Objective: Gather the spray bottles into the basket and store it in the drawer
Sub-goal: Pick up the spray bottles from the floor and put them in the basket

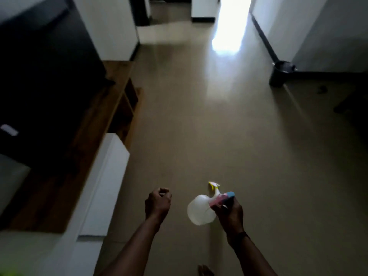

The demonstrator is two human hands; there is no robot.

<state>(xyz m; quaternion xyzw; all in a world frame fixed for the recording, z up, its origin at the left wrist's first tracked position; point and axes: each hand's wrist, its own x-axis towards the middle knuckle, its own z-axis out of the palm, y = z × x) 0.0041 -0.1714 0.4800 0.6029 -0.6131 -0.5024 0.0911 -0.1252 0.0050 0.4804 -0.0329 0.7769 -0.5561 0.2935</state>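
Head view — right hand (229, 213) gripping spray bottles (202, 209), left hand (158, 202) fisted

Motion blur smears the whole view, so the pink and blue thing (222, 199) in the right hand (229, 214) can't be made out, and that hand covers the neck of the white spray bottle (200, 210). The left hand (158, 203) is curled shut, its palm hidden. Both forearms and a bare foot (205, 270) are cut off at the bottom edge, and the dark cabinet (39, 76) on the left is lost in shadow.
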